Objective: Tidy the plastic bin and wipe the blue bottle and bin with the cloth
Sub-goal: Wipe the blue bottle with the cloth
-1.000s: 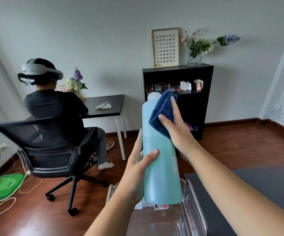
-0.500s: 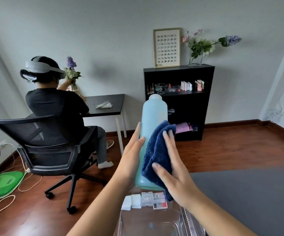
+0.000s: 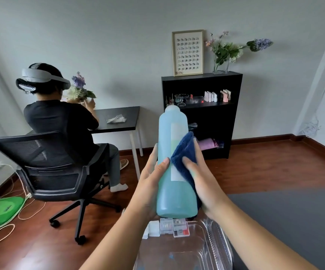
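Head view: left hand [image 3: 151, 184] gripped the blue bottle [image 3: 174, 164] upright; right hand [image 3: 202, 178] pressed the cloth [image 3: 183, 152] beside that grip. Bottle hung above the plastic bin [image 3: 206, 248] w/ a one-sided hold, so hard rubbing could prob. slip it.

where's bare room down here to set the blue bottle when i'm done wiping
The clear plastic bin has bare floor behind its row of small cases, which crowd the far edge. The grey mat right of the bin is bare. The blue bottle hangs above the cases, between left hand and right hand.

The clear bin [image 3: 206, 248] runs off the bottom edge; the cloth [image 3: 185, 152] hides the bottle's [image 3: 172, 152] right side.
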`<state>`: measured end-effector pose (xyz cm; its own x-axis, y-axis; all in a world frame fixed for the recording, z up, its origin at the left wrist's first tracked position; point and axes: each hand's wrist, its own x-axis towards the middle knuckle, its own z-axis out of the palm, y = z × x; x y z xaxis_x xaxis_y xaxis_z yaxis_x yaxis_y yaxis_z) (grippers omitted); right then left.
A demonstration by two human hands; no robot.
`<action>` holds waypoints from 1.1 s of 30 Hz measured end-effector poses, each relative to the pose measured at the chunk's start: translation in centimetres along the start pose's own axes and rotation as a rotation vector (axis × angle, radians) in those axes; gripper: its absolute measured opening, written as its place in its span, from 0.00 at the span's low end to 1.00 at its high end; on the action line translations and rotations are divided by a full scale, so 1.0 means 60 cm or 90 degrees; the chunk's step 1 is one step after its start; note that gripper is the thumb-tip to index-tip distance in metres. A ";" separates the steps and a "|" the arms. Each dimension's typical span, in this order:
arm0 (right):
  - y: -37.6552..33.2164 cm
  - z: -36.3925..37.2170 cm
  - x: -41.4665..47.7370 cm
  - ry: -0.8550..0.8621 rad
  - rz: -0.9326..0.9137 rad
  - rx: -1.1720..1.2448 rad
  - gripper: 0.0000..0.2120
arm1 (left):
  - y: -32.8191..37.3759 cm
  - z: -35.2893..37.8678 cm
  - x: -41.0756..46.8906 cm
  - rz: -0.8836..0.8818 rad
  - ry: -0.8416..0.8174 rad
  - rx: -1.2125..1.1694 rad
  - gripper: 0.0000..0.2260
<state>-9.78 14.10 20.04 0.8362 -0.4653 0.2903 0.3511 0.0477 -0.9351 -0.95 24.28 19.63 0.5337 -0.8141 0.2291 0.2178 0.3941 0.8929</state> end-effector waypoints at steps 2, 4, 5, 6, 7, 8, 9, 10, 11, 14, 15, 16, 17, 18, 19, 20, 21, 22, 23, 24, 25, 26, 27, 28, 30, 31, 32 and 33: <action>0.011 -0.001 -0.020 0.008 -0.036 -0.108 0.31 | -0.002 -0.008 0.005 -0.025 -0.029 0.026 0.20; 0.023 0.002 -0.037 -0.006 -0.096 -0.244 0.33 | -0.002 -0.018 0.010 -0.051 -0.039 0.036 0.18; 0.030 0.004 -0.042 -0.010 -0.121 -0.286 0.33 | -0.003 -0.021 0.012 -0.065 -0.043 0.036 0.17; 0.035 0.004 -0.045 -0.010 -0.137 -0.310 0.33 | -0.003 -0.021 0.014 -0.086 -0.048 0.035 0.17; 0.037 0.003 -0.042 -0.005 -0.148 -0.330 0.33 | -0.002 -0.019 0.015 -0.116 -0.053 0.031 0.18; 0.036 0.000 -0.033 0.008 -0.155 -0.349 0.33 | -0.001 -0.014 0.014 -0.147 -0.057 0.021 0.20; 0.032 -0.006 -0.020 0.022 -0.161 -0.362 0.32 | -0.004 -0.011 0.012 -0.163 -0.061 0.010 0.23; 0.022 -0.011 -0.001 0.036 -0.160 -0.362 0.32 | -0.009 -0.009 0.010 -0.156 -0.064 0.003 0.25; 0.009 -0.017 0.020 0.053 -0.142 -0.332 0.31 | -0.017 -0.007 0.006 -0.125 -0.060 0.005 0.24; -0.024 -0.032 0.070 0.065 -0.050 -0.110 0.27 | -0.024 0.008 -0.005 -0.041 -0.020 0.001 0.22; -0.023 -0.032 0.073 0.047 -0.035 -0.047 0.23 | -0.024 0.013 -0.004 -0.029 0.012 0.004 0.23; -0.019 -0.030 0.069 0.025 -0.016 -0.005 0.20 | -0.020 0.016 -0.002 -0.022 0.049 0.004 0.25; -0.014 -0.024 0.057 0.010 0.007 0.021 0.18 | -0.016 0.016 0.000 -0.015 0.089 0.004 0.26; -0.008 -0.017 0.038 0.001 0.026 0.031 0.17 | -0.012 0.013 0.004 -0.008 0.120 0.009 0.26; -0.001 -0.011 0.017 -0.008 0.041 0.031 0.18 | -0.008 0.009 0.008 0.001 0.135 0.024 0.26; 0.005 -0.009 -0.003 -0.020 0.051 0.028 0.20 | -0.003 0.006 0.013 0.006 0.134 0.042 0.26; 0.012 -0.009 -0.015 -0.027 0.046 0.019 0.24 | 0.001 0.006 0.017 0.009 0.123 0.058 0.25; 0.017 -0.010 -0.023 -0.028 0.028 -0.002 0.27 | 0.001 0.005 0.020 0.011 0.106 0.073 0.23; 0.019 -0.009 -0.028 -0.020 0.007 -0.030 0.30 | 0.000 0.004 0.018 0.011 0.094 0.084 0.21; 0.020 -0.008 -0.031 -0.008 -0.008 -0.067 0.32 | -0.001 0.004 0.016 0.008 0.091 0.089 0.19; 0.020 -0.004 -0.033 0.002 -0.024 -0.116 0.33 | -0.003 0.000 0.013 0.005 0.093 0.091 0.19; 0.019 -0.001 -0.031 0.004 -0.045 -0.165 0.33 | -0.002 -0.002 0.015 -0.014 0.086 0.087 0.19; 0.015 0.002 -0.027 -0.003 -0.067 -0.207 0.33 | 0.001 -0.001 0.020 -0.035 0.068 0.092 0.20; 0.008 0.004 -0.019 -0.019 -0.082 -0.236 0.32 | 0.001 -0.002 0.025 -0.042 0.046 0.111 0.21; -0.007 0.000 0.009 -0.028 -0.099 -0.265 0.32 | 0.007 -0.008 0.013 0.035 -0.022 0.107 0.24; -0.015 -0.006 0.029 -0.009 -0.104 -0.264 0.32 | 0.020 -0.007 0.008 0.047 -0.039 0.089 0.29; -0.026 -0.011 0.050 0.019 -0.100 -0.245 0.31 | 0.024 0.000 0.006 0.067 -0.031 0.085 0.34; -0.037 -0.016 0.070 0.041 -0.087 -0.209 0.30 | 0.020 0.005 0.002 0.066 -0.015 0.110 0.36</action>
<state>-7.45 11.17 23.12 0.7592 -0.5031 0.4129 0.2944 -0.3004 -0.9073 -0.86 24.56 20.86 0.5257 -0.7835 0.3313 0.0182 0.3998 0.9164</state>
